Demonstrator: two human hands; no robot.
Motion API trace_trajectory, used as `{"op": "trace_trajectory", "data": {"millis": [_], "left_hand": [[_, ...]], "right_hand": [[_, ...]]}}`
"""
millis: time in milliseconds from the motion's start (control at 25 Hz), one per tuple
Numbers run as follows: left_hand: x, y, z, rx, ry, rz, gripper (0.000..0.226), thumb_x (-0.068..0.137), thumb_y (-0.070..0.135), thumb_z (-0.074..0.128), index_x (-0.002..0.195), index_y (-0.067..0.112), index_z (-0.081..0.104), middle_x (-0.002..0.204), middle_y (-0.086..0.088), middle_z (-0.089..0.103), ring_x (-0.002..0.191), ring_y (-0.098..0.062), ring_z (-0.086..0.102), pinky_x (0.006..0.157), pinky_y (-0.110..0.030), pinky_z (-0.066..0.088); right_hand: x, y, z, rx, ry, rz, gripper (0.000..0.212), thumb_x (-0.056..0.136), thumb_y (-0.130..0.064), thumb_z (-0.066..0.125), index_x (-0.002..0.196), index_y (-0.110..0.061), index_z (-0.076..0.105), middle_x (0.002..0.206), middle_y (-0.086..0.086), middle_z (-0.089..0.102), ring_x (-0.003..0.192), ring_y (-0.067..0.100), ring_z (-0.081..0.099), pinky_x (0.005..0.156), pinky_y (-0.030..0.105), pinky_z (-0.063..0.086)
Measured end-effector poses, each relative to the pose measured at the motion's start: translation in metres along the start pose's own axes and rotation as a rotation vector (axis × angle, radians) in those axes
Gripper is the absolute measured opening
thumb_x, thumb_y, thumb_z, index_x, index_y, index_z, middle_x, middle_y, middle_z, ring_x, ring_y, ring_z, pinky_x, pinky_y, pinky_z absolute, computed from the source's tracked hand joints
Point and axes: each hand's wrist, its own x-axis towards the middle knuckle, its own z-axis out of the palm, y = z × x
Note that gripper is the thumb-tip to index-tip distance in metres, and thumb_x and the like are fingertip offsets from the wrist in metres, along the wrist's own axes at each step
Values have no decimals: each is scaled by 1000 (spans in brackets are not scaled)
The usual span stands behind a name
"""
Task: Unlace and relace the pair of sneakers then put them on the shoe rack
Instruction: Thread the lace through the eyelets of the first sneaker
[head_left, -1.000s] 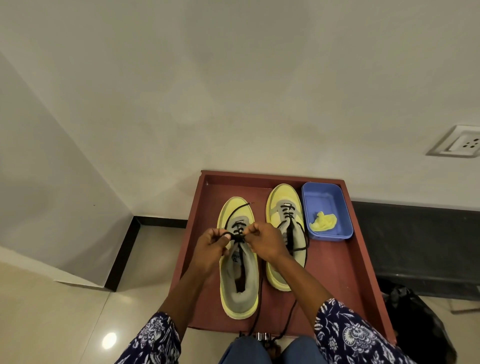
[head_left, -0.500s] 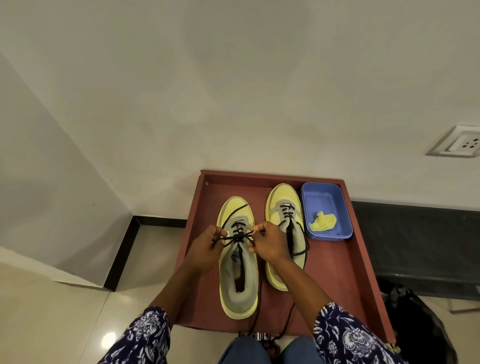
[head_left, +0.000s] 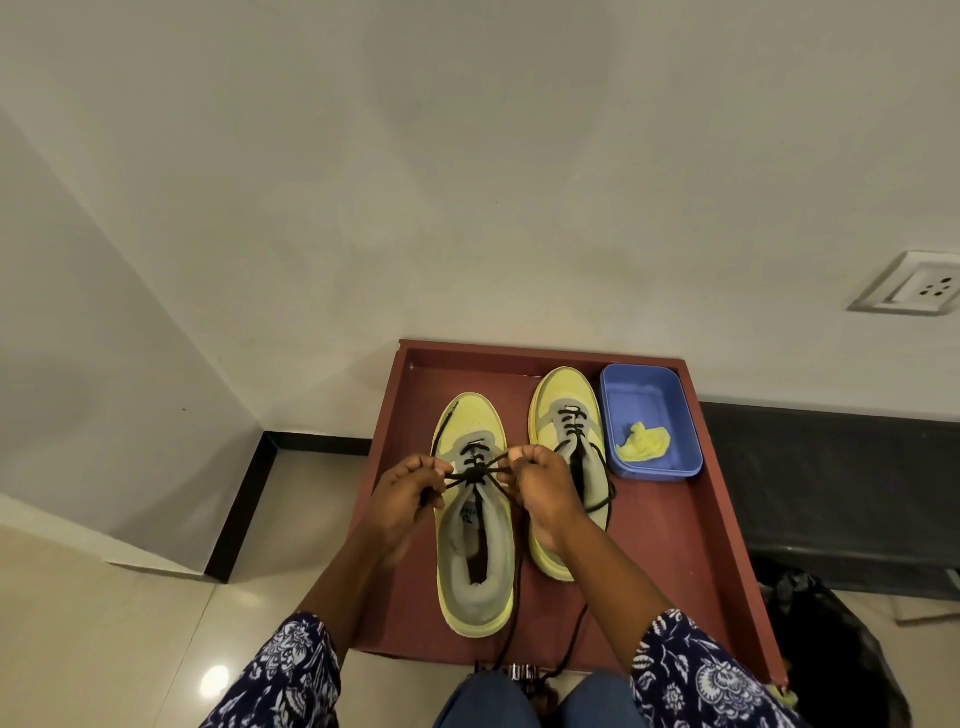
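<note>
Since half a second ago the two hands have drawn slightly farther apart, and the black lace (head_left: 475, 473) now runs tauter across the tongue of the left sneaker (head_left: 475, 525), its crossing gathered into a small dark knot between the fists. The left hand (head_left: 402, 501) has its fingers curled round the lace end on the sneaker's left side; the right hand (head_left: 545, 491) pinches the other end on the sneaker's right side, thumb on top. The knot sits midway between both grips, just over the upper eyelets. One loose end lies along the toe toward the far left of the shoe, and more lace trails down past the heel over the near edge of the red-brown tray (head_left: 727, 545). The left sneaker stands in the tray's middle, heel close to the near edge. The right sneaker (head_left: 566, 410) stands just beside it, nearer the far edge, partly laced. A blue tub (head_left: 649, 384) holding a yellow cloth (head_left: 643, 444) fills the far right corner.
</note>
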Motion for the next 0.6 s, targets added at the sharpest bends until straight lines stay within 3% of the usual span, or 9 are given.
{"op": "trace_trajectory", "data": {"millis": [120,200,280,400,520,600], "left_hand": [[3,-1,-2,183,11,65,14,93,12,50,88,8,63,78,-1,59,71,-12,55,67,-18,48],[5,-1,1,358,55,139,8,88,8,58,89,13,64,88,-1,65,82,-12,61,77,-22,51],[7,0,2,409,96,176,11,83,4,63,85,15,65,88,-2,67,84,-14,65,77,-23,53],[8,3,4,254,103,167,13,81,0,64,80,13,64,81,-5,65,79,-18,63,72,-26,52],[7,3,5,97,129,125,14,84,1,60,83,15,61,78,-5,60,73,-17,58,61,-26,45],[7,2,4,-9,127,74,14,87,3,56,87,17,60,75,-3,56,66,-14,53,58,-26,41]], "right_hand": [[-1,-6,-3,97,-36,14,18,98,-13,40,88,-12,54,75,-2,56,62,7,44,56,19,38],[-3,-7,-4,-5,-86,-4,17,96,-12,44,84,-15,55,70,-4,53,56,7,38,53,19,34],[-3,-9,-8,-205,-135,-66,18,93,-17,54,75,-17,57,60,-11,51,51,0,39,53,17,33],[0,-10,-14,-370,-134,-126,33,91,-25,58,60,-18,51,47,-17,42,42,-4,39,52,15,31],[3,-7,-14,-550,-95,-163,39,96,-34,46,60,-19,42,56,-7,41,52,5,37,58,25,32],[5,-6,-13,-536,-83,-136,40,97,-41,35,63,-20,40,60,-5,41,54,8,36,62,30,33]]}}
